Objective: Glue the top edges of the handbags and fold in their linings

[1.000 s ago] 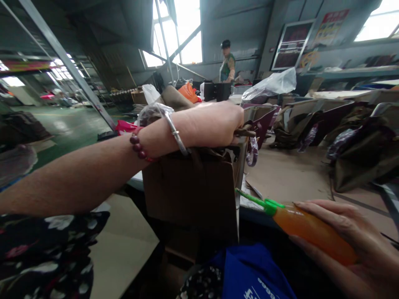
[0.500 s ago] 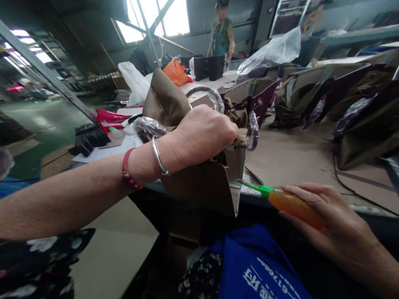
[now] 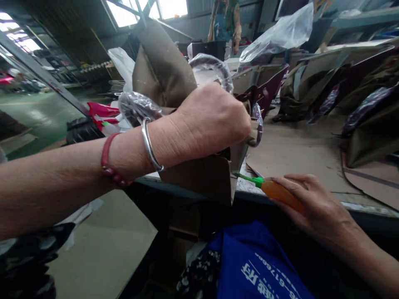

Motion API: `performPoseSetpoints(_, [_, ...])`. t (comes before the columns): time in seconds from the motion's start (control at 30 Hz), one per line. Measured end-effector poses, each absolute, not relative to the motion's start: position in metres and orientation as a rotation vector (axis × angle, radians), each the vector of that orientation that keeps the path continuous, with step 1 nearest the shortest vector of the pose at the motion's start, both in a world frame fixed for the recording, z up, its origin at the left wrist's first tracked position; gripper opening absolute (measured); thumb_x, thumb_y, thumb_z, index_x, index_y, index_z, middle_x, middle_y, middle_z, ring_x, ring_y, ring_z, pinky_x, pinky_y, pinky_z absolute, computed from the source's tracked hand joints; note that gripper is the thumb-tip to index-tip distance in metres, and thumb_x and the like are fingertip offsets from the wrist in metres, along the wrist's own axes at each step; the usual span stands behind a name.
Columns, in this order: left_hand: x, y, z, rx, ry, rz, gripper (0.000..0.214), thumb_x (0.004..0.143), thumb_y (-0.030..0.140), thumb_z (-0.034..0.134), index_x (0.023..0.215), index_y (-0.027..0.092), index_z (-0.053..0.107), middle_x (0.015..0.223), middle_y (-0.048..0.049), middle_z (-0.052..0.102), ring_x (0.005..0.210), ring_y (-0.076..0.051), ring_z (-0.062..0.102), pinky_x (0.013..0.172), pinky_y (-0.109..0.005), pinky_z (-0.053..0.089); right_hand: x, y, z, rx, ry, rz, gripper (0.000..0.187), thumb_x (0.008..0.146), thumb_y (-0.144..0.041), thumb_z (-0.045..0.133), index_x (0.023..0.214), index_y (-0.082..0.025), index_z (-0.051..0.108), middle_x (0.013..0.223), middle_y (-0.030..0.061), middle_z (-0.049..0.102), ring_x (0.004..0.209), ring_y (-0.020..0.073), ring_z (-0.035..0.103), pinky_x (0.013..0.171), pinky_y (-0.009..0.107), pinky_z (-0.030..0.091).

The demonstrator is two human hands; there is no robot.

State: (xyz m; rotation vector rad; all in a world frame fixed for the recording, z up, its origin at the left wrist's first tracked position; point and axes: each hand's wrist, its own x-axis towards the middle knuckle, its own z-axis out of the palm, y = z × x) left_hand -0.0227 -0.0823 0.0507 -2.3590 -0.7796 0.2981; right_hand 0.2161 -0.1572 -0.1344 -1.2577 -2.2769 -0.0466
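Note:
My left hand (image 3: pixel 215 120) is closed at the top of a partly assembled handbag (image 3: pixel 196 176); its fingertips are hidden behind the fist. Brown lining cloth (image 3: pixel 163 66) stands up out of the bag behind my wrist. A plastic-wrapped handle (image 3: pixel 213 62) arches behind the hand, and another wrapped handle (image 3: pixel 137 106) lies to its left. Within my right hand (image 3: pixel 314 203) is an orange squeeze bottle (image 3: pixel 282 193) with a green nozzle. The nozzle tip points left, at the lower right edge of the bag; whether it touches I cannot tell.
More unfinished bags (image 3: pixel 330 83) stand in a row on the workbench (image 3: pixel 289 145) at right. Clear plastic (image 3: pixel 277 37) lies at the back, where a person (image 3: pixel 224 25) stands. A beige board (image 3: pixel 106 245) is low at left, and blue cloth (image 3: pixel 252 261) covers my lap.
The brown lining rises higher in view and my left fist looks closer. The right hand and bottle have moved slightly left, bringing the nozzle nearer the bag's edge.

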Motion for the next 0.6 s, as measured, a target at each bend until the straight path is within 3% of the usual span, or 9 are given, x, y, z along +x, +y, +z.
performPoseSetpoints(0.3, [-0.025, -0.075, 0.02, -2.58, -0.834, 0.071, 0.042, 0.079, 0.006, 0.026, 0.083, 0.012, 0.067, 0.068, -0.0081, 0.062, 0.076, -0.018, 0.061, 0.068, -0.032, 0.039, 0.215, -0.149, -0.116, -1.253, -2.24, -0.133, 0.04, 0.087, -0.033, 0.05, 0.123, -0.016, 0.051, 0.109, 0.0169, 0.049, 0.098, 0.0318, 0.053, 0.081, 0.049, 0.049])
performPoseSetpoints(0.6, [-0.024, -0.081, 0.021, -2.596, -0.893, 0.09, 0.034, 0.079, 0.006, 0.032, 0.081, 0.011, 0.065, 0.066, -0.0076, 0.061, 0.072, -0.017, 0.06, 0.065, -0.028, 0.038, 0.213, -0.141, -0.146, -1.254, -2.282, -0.09, 0.042, 0.086, -0.032, 0.053, 0.125, -0.018, 0.051, 0.11, 0.014, 0.05, 0.098, 0.0282, 0.053, 0.081, 0.044, 0.05])
